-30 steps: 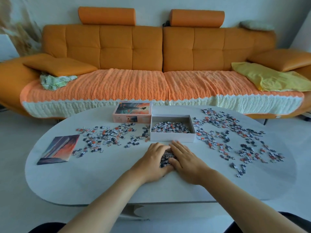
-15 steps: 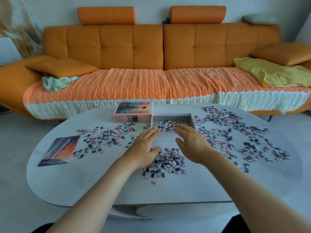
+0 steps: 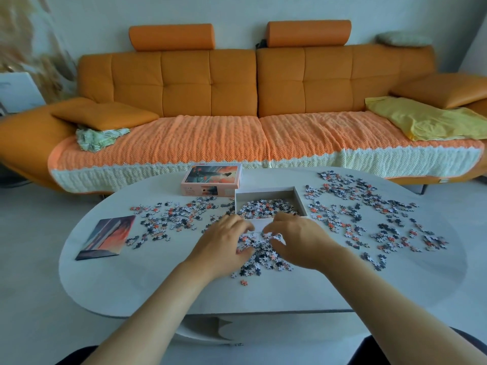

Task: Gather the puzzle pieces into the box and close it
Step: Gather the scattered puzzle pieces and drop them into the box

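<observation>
Head view: we see both hands low on the table [image 3: 158,285], just in front of the box [image 3: 263,194]. Left hand [image 3: 224,243] and right hand [image 3: 297,241] face each other with fingers bent inward, cupping the pile [image 3: 263,258] of puzzle pieces from its 2 sides. Left thumb lies on the pile's left edge; right fingertips dip into its top. We cannot tell whether any pieces are lifted off the surface.

The box is open, upright, and partly filled with pieces; its near wall sits between the 2 hands and touches the far edge of the pile. The lid [image 3: 210,177], printed with an orange sunset picture, lies picture side up just beyond the box's left corner. 1 orange piece [image 3: 243,282] lies alone, near the pile on our side.

Many pieces are not in the box: a left scatter [image 3: 171,217] spreads from the box toward a picture card [image 3: 105,237] that lies flat near the table's left edge, and a bigger right scatter [image 3: 369,214] covers the table's right half.

Behind the table stands an orange sofa [image 3: 210,83] with a knitted cover, a yellow cloth [image 3: 421,119] on its right end and a green cloth [image 3: 100,135] on its left.
</observation>
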